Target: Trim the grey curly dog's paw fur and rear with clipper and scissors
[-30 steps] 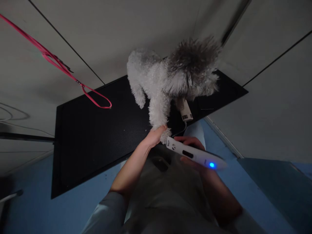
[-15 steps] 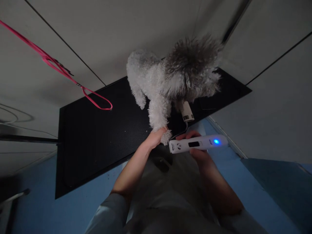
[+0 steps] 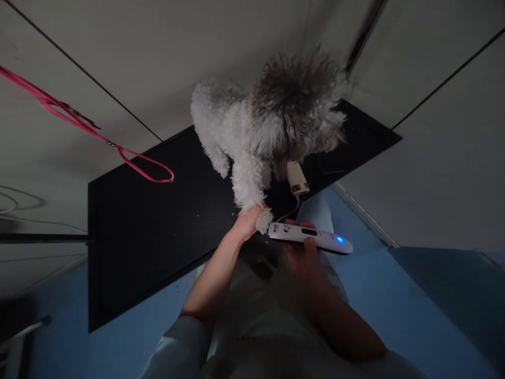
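A curly-coated grey and white dog (image 3: 236, 116) stands on a black grooming table (image 3: 150, 237), its head lowered to the right. My left hand (image 3: 249, 222) is closed around its front leg just above the paw (image 3: 264, 220), at the table's near edge. In my right hand (image 3: 305, 257) is a white hair clipper (image 3: 315, 236) with a blue light glowing at its rear end. The clipper's head is right beside the paw; whether it touches the fur I cannot tell.
A white box-shaped device (image 3: 298, 179) with a cord lies on the table below the dog's head. A pink leash loop (image 3: 145, 168) hangs over the table's left part. Grey walls (image 3: 130, 52) stand behind, and a black bar (image 3: 43, 238) meets the table's left edge.
My right hand has moved slightly left and down, tilting the clipper so its lit end sits lower and its head is nearer the paw. The view has shifted slightly; my left hand keeps its grip.
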### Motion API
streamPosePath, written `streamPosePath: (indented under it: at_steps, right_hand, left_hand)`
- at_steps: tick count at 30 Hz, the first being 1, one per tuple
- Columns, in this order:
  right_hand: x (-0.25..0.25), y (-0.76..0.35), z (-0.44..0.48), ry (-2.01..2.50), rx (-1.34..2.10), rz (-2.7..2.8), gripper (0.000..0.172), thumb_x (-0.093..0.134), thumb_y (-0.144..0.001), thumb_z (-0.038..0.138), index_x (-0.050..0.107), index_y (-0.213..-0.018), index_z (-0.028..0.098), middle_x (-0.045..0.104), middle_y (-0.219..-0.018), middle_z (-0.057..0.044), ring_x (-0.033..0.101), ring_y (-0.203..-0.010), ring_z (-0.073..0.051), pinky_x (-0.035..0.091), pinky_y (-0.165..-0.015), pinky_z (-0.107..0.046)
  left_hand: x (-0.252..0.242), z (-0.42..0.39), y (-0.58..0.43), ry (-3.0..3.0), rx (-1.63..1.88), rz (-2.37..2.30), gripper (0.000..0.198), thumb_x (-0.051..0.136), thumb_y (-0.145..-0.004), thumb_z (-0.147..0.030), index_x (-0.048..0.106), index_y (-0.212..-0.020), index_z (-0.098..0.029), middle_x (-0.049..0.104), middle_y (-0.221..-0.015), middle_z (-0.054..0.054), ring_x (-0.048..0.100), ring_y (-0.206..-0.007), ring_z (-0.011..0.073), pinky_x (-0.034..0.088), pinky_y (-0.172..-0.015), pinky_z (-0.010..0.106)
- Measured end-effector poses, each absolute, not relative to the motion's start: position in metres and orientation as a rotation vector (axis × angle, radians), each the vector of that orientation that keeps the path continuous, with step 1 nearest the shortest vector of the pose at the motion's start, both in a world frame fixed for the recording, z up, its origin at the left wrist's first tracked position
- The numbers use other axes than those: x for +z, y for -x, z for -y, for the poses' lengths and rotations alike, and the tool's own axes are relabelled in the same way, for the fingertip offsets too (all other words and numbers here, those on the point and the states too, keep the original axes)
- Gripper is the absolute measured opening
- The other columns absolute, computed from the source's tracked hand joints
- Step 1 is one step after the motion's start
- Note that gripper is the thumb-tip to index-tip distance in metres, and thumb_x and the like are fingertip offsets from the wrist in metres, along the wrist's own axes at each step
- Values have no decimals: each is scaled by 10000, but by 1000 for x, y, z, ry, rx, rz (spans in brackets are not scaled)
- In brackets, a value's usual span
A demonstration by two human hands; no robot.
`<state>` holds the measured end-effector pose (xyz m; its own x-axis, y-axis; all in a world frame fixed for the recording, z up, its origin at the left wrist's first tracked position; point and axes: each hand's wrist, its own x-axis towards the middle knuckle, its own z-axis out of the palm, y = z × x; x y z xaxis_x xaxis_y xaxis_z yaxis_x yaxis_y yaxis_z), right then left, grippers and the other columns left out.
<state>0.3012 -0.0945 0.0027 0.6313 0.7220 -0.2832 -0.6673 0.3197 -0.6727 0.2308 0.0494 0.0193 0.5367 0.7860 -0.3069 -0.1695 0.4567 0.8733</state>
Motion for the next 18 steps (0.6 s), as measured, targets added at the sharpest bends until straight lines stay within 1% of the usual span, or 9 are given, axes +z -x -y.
streamPosePath:
  at_steps: [4,8,9,11,13,14,16,17,18]
  right_hand:
    - [0,-300,88,798,910,16,326,718,-735,466,570,-985,317,713,-1047,-11,658,-861,-196,466,-510,-264]
    - [-4,-303,87,818,920,16,362,685,-744,567,559,-998,342,691,-1079,7,639,-879,-185,493,-596,-294]
    - [-4,-305,89,820,924,17,358,657,-756,597,560,-987,341,689,-1055,13,637,-879,-182,503,-625,-300]
    - [-2,-311,92,828,961,37,353,623,-761,630,580,-908,312,687,-937,11,637,-831,-185,519,-650,-312]
    - [6,-317,94,870,1108,123,350,687,-717,580,621,-860,267,677,-843,-12,639,-758,-197,531,-639,-333]
    - [12,-319,93,909,1222,209,355,736,-682,525,649,-881,245,678,-824,-24,640,-729,-202,535,-635,-346]
    - [25,-318,86,1021,1415,448,421,799,-619,404,682,-976,213,683,-807,-32,638,-702,-203,533,-647,-360]
    - [31,-316,81,1088,1426,565,429,802,-608,364,687,-991,209,675,-777,-20,627,-688,-193,526,-654,-356]
    - [36,-312,76,1166,1366,648,372,791,-605,326,692,-943,206,656,-734,-3,607,-667,-178,513,-652,-342]
  left_hand:
    - [19,-49,-233,-962,688,-835,295,719,-636,-375,501,-622,-178,444,-585,-43,394,-534,76,335,-521,235]
    - [18,-48,-234,-1014,721,-881,294,699,-659,-398,505,-650,-178,464,-609,-44,415,-558,80,358,-549,234]
    - [19,-48,-234,-1028,733,-893,292,699,-665,-402,512,-663,-178,478,-621,-41,428,-573,83,369,-561,234]
    - [20,-48,-234,-1059,755,-923,286,707,-670,-402,533,-690,-177,512,-648,-33,455,-604,90,390,-589,234]
    - [22,-48,-233,-1092,751,-949,284,720,-672,-404,559,-714,-174,544,-664,-26,478,-617,94,404,-601,233]
    - [23,-48,-234,-1103,737,-956,286,725,-675,-409,569,-719,-173,553,-659,-25,483,-610,94,404,-593,232]
    - [23,-49,-234,-1110,682,-948,305,724,-687,-438,572,-703,-174,539,-603,-32,472,-559,90,390,-553,229]
    - [22,-50,-234,-1104,645,-938,326,717,-697,-464,567,-685,-176,515,-558,-39,456,-524,89,379,-530,230]
    - [21,-50,-233,-1094,618,-932,351,713,-699,-493,562,-671,-178,492,-521,-46,444,-496,89,375,-517,233]
